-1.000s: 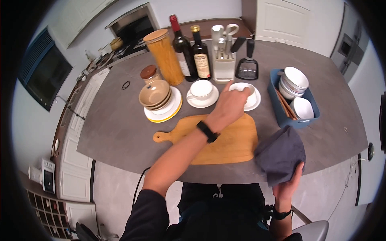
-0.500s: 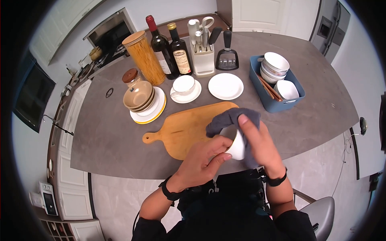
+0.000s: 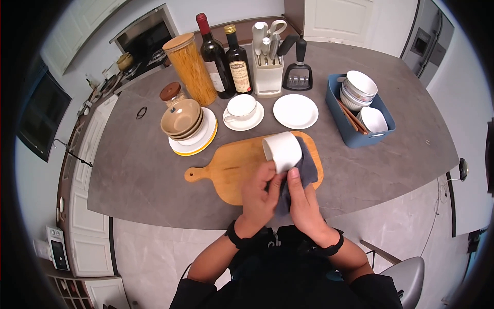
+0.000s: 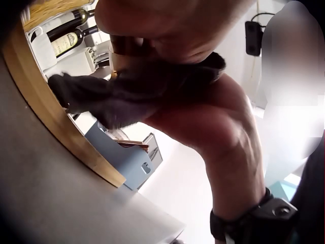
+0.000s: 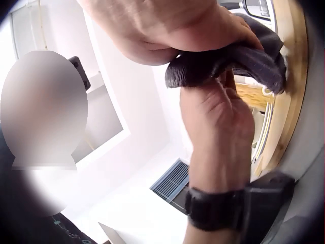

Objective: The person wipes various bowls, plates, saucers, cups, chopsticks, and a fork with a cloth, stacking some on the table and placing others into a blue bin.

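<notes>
Above the wooden cutting board, a white cup is held tilted on its side, its opening toward the left. My left hand grips it at its lower edge with curled fingers. My right hand holds a dark grey cloth against the cup's right and lower side, thumb on top. The two hands are close together, and some fingers are hidden behind cup and cloth. In the left wrist view the cloth bunches between the hands; the right wrist view also shows the cloth.
A white plate and a cup on a saucer stand behind the board. Stacked brown bowls are at left, a blue bin of bowls at right. Bottles, a pasta jar and a knife block stand farther back.
My left hand has brought the cup from its plate toward me. Since half a second ago the cup has turned its opening leftward and risen over the board; the cloth has moved to its right side.
</notes>
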The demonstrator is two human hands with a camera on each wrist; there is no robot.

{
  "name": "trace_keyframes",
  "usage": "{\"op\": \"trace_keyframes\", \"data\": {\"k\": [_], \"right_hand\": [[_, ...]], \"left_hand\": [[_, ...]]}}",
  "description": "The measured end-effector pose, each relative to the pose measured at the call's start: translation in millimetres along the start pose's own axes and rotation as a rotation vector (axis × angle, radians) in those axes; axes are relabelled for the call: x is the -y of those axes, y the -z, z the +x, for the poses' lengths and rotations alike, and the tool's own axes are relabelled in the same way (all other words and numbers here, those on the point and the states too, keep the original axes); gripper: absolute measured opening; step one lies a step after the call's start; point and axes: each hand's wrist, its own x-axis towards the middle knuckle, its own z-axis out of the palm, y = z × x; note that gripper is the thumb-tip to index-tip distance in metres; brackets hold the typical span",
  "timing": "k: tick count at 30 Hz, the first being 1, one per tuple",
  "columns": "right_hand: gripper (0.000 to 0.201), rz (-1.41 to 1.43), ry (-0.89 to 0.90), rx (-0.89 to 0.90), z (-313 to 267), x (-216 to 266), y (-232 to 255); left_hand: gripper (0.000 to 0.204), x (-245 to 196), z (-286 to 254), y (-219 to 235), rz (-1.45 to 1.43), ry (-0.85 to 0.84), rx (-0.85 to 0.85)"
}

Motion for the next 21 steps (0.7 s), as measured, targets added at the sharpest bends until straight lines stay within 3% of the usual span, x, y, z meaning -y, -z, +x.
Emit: {"op": "trace_keyframes", "data": {"k": [1,3,5,7,9,11,12,14,15,17,19,21], "right_hand": [[0.056,0.002,-0.003,0.002,4.4,-3.9,1.9],[0.054,0.064,0.047,-0.032,16.6,-14.7,11.5],[0.057,0.057,-0.013,-0.014,14.0,-16.9,15.3],[0.063,0.398,-0.203,-0.119,9.6,-17.3,13.7],[0.064,0.454,-0.262,-0.123,7.1,-13.1,15.4],[0.062,0.699,-0.32,-0.102,7.1,-11.2,17.6],[0.061,0.764,-0.352,-0.089,7.2,-11.2,21.4],[0.061,0.766,-0.385,-0.113,6.3,-4.7,23.4],[0.061,0.766,-0.423,-0.131,5.1,-1.2,24.0],[0.062,0.704,-0.458,-0.125,3.8,3.2,26.8],[0.07,0.324,-0.415,-0.082,7.1,7.2,33.1],[0.072,0.26,-0.388,-0.133,12.6,10.6,41.2]], "left_hand": [[0.009,1.1,-0.6,-0.9,0.003,0.003,-0.002],[0.016,2.3,-1.3,-2.0,0.345,-0.289,0.088],[0.017,-12.5,5.8,-3.1,0.392,-0.312,0.089],[0.02,-18.4,11.6,-4.0,0.523,-0.533,0.189],[0.021,-18.1,12.7,-4.1,0.592,-0.567,0.217],[0.044,-30.4,14.8,-3.6,0.845,-0.731,0.141],[0.044,-34.9,16.5,-5.2,0.843,-0.733,0.145],[0.073,-40.4,20.2,-8.2,0.672,-0.571,0.039],[0.073,-35.8,20.6,-7.5,0.67,-0.568,0.039],[0.09,-26.7,21.4,-2.4,0.282,-0.263,0.244],[0.084,-30.2,19.7,1.8,0.271,-0.228,0.246],[0.082,-34.1,18.9,7.7,0.181,-0.151,0.22]]}}
